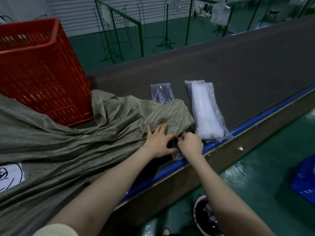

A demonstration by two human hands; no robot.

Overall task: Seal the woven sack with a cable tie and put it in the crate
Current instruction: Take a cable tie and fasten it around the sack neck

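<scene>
A large, crumpled grey-green woven sack [71,147] lies across a dark conveyor belt [221,68] with a blue front edge, its gathered neck near that edge. Both bare hands meet at the neck. The left hand [159,142] rests on the fabric with fingers spread, thumb tucked toward the other hand. The right hand [190,144] is curled narrow, pinching something small and dark; whether it is a cable tie I cannot tell. Behind the sack's left part stands a tall red slotted plastic crate [39,68]. Just right of the hands lies a clear packet of white cable ties [207,111], with 1 smaller clear packet [162,93] beyond the sack.
</scene>
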